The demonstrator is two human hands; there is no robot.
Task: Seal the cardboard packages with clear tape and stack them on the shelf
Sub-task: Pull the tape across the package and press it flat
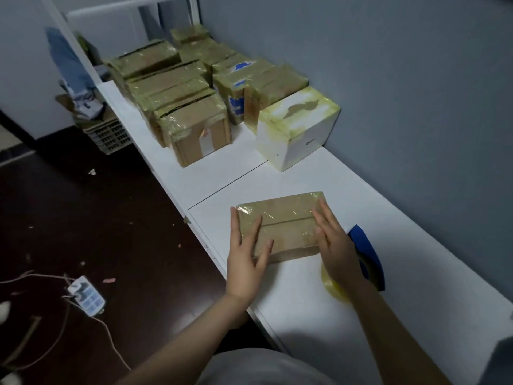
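Observation:
A flat cardboard package wrapped in clear tape lies on the white shelf top in front of me. My left hand rests on its left end with straight, spread fingers. On its right end my right hand presses flat, fingers straight. A blue tape dispenser with a roll of clear tape lies just right of the package, partly hidden under my right wrist.
Several taped cardboard packages stand in rows at the far end of the shelf, with a white taped box nearest. A grey wall runs along the right. On the dark floor to the left lie a power strip, cables and a crate.

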